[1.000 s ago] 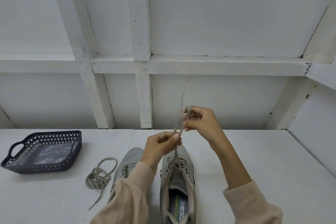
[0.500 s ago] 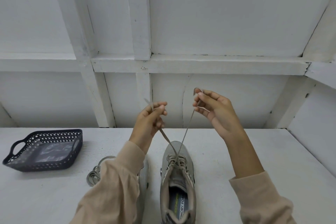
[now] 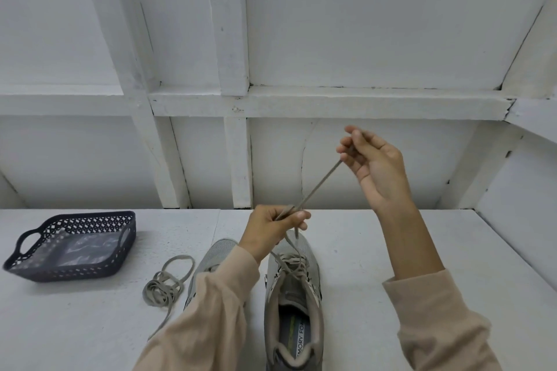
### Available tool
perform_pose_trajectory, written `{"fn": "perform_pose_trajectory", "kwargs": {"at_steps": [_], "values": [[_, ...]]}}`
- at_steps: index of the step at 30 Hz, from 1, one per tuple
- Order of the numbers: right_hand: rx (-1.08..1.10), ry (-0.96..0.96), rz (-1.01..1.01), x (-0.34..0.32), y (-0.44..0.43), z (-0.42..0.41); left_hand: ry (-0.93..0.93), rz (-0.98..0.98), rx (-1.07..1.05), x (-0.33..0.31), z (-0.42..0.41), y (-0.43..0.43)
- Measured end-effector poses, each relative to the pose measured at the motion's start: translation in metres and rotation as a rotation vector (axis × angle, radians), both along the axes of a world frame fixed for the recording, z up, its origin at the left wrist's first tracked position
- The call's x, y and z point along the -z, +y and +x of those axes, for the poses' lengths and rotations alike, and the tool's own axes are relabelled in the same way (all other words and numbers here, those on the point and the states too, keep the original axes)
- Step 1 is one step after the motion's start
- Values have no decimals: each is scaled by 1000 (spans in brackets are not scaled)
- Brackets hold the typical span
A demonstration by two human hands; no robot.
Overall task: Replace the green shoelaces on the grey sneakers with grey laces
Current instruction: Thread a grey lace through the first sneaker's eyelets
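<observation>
1. Left hand (image 3: 272,227) and right hand (image 3: 373,166), apart, each pinch the lace (image 3: 319,185), taut between them toward 1 o'clock.
2. It is threaded through the sneaker (image 3: 294,295) on the desk (image 3: 376,238).
3. Loose lace (image 3: 167,283) coils at the sneaker's 9 o'clock.

White table (image 3: 391,250) carries basket (image 3: 72,272), loose lace (image 3: 164,288), two sneakers (image 3: 292,289).

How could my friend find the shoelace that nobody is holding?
Start at the white table and find the dark basket on its left side. Between that basket and the nearer grey shoe lies the loose lace. It lies bunched in a tangle, while the other lace is pulled tight up from a shoe.
</observation>
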State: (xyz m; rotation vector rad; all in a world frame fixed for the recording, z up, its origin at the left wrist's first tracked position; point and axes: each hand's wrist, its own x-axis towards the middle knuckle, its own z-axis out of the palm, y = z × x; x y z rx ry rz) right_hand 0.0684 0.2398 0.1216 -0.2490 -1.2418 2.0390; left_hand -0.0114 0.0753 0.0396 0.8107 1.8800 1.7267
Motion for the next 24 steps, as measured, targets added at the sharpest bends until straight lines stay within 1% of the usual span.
{"fn": "perform_pose_trajectory", "kwargs": {"at_steps": [3,6,8,10,13,15,16,18,20,21,24], "values": [[111,29,25,3,10,3,-33,-51,-7,10,0,-3],[161,-29,122,11,9,6,-133,-30,6,16,-1,-4],[166,-104,228,19,8,9,-207,8,-19,19,-1,-3],[148,-198,303,33,9,13,-274,66,-109,23,-5,-5],[88,-412,412,63,11,26,-307,155,-226,29,-11,-12],[0,-576,574,86,9,36,-249,104,-191,30,-13,-19],[-70,-648,652,97,6,40,-197,37,-126,30,-12,-22],[-234,-757,767,116,-1,48,-23,-184,67,33,-7,-26],[-342,-800,847,127,-10,52,212,-439,216,42,-1,-27],[-361,-799,863,130,-14,53,292,-523,239,46,1,-26],[-346,-796,847,132,-26,55,453,-611,224,54,5,-21]]}}
